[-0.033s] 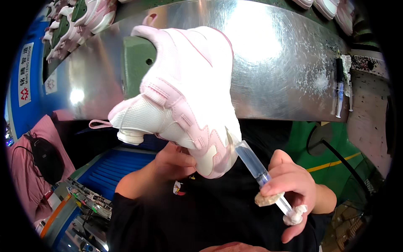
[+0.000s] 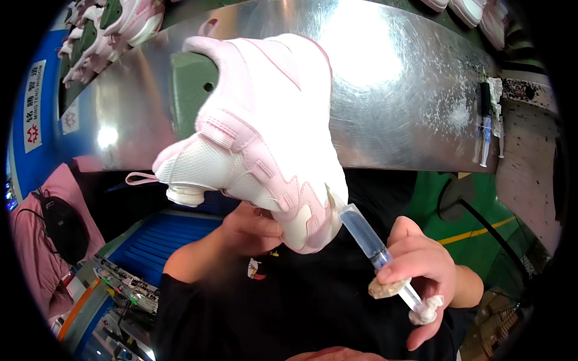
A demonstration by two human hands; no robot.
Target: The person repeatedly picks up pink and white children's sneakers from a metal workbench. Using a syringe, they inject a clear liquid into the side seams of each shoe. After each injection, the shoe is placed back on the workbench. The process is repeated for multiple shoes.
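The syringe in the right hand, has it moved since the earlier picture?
Yes, slightly: the syringe in the right hand has shifted to the right and a little toward the person, judged against the metal table.

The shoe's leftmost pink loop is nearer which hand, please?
Left: the left hand, on the shoe, is below-right of the loop; the right hand, holding the syringe, is farther right.

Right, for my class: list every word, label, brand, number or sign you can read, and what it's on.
White sign on the blue panel: dark writing with a red emblem; I don't copy printed wording.
Pale patch on the metal table: too blurred to read.
Black bag: any mark too small to read.
Shoe, and syringe in the right hand: nothing readable.
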